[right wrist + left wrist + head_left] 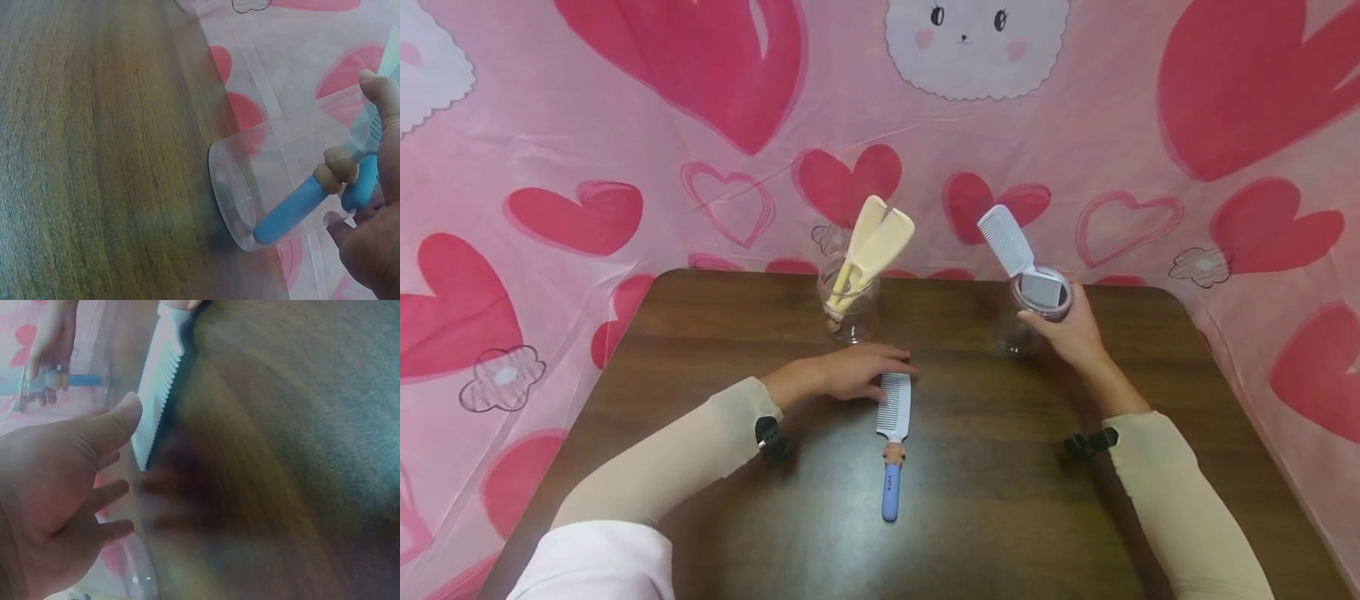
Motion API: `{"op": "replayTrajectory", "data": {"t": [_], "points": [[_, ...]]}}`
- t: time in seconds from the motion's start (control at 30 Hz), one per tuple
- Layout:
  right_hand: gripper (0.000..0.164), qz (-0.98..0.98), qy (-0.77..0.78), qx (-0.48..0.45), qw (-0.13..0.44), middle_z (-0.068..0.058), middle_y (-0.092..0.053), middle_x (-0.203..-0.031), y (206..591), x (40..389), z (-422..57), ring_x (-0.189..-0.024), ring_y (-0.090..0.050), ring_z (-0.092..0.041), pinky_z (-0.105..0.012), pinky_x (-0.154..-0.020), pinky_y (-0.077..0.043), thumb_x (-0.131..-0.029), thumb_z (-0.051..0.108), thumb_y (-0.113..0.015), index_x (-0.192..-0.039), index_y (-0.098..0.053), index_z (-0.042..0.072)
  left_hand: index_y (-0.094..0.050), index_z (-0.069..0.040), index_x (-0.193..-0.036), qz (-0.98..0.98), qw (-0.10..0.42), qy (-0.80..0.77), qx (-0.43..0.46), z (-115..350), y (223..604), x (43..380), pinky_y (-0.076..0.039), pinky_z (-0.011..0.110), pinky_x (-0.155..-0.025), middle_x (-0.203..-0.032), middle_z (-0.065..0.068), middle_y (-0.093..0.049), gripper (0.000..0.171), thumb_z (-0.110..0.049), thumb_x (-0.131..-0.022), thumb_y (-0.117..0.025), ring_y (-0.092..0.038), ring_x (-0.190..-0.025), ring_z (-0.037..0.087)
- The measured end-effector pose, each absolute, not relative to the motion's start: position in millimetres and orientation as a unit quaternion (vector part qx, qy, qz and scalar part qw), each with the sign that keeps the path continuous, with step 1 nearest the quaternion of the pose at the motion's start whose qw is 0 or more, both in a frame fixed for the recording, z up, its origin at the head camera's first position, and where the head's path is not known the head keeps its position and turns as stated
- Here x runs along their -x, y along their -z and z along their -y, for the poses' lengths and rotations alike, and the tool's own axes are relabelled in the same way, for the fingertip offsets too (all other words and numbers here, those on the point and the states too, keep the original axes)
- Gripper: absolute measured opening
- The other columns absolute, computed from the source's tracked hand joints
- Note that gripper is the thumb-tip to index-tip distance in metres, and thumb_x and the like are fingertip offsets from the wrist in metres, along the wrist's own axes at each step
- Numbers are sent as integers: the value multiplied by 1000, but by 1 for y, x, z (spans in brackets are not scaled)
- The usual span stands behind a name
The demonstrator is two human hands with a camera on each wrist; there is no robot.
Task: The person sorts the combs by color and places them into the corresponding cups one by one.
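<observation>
A white comb [892, 429] with a purple handle and a small figure at its neck lies on the table, teeth end away from me. My left hand [853, 372] is over that far end, thumb and fingers spread; the left wrist view has the thumb tip beside the teeth of the comb [153, 394]. At the right, my right hand [1081, 333] grips a clear jar [1017, 337] near its rim. A white comb [1006, 242] leans out of the jar beside a second, greyish flat head [1042, 290]. Blue handles [290, 209] show through the jar wall in the right wrist view.
Another clear jar [859, 323], left of centre at the back of the brown table [1000, 517], holds cream-coloured flat-headed pieces [886, 246] with yellow handles. A pink cloth with red hearts [846, 179] hangs right behind the table's far edge.
</observation>
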State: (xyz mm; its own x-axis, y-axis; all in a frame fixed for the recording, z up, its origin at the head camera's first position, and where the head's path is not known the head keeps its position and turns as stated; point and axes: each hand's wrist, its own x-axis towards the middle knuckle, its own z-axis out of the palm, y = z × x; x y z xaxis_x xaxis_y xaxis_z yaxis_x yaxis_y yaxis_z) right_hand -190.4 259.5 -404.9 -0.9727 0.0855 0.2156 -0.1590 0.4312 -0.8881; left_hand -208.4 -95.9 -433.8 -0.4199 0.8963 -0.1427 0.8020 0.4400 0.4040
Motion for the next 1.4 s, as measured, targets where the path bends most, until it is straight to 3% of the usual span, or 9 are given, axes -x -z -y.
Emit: {"op": "replayTrajectory", "data": {"t": [0.13,0.37,0.53,0.77,0.9,1.13,1.4], "points": [[79,839,-532,-25,114,-28,-43,-145,404,190,-259,-132,-41,-38,-42,-115,-33,-87,6,-78,-148,-30,-8,-51,-12,-150,-832,174,-138,-508,96,438,207,-26,52,-121,-158,21,-40,62,-19,-93,-75,-35,-147,36],[78,840,-528,-30,120,-28,-45,-143,404,191,-259,-130,-43,-37,-35,-111,-34,-86,2,-78,-147,-31,-9,-49,-21,-153,-842,183,-112,-494,94,441,206,-27,55,-120,-160,16,-39,65,-20,-93,-75,-32,-148,34],[79,841,-526,-30,121,-29,-44,-143,403,190,-259,-130,-42,-39,-42,-113,-33,-86,3,-78,-147,-30,-10,-50,-25,-151,-848,178,-91,-491,92,442,207,-30,56,-118,-159,13,-39,64,-22,-93,-76,-33,-147,33],[82,845,-519,-22,129,-24,-45,-145,439,215,-280,-132,-43,-34,-34,-112,-33,-84,2,-80,-150,-30,-6,-60,-16,-135,-848,169,-105,-490,90,442,210,-38,49,-114,-149,14,-49,55,-18,-86,-84,-44,-138,33],[82,845,-520,-18,118,-26,-44,-145,436,213,-278,-134,-41,-37,-47,-116,-31,-85,2,-79,-149,-29,-7,-62,-10,-121,-839,159,-138,-502,92,441,212,-45,44,-105,-132,12,-59,47,-14,-81,-87,-52,-125,29],[85,846,-521,-18,111,-29,-42,-146,433,210,-278,-136,-39,-40,-58,-117,-28,-85,4,-80,-150,-27,-8,-63,-9,-104,-812,177,-256,-494,102,450,224,-51,32,-83,-101,1,-66,25,-12,-87,-81,-58,-92,17],[84,843,-527,-18,104,-30,-41,-145,411,196,-266,-136,-38,-43,-60,-117,-27,-86,4,-79,-150,-26,-9,-70,-5,-107,-799,204,-336,-456,111,432,219,-51,27,-81,-103,2,-71,20,-10,-89,-79,-58,-90,13]]}}
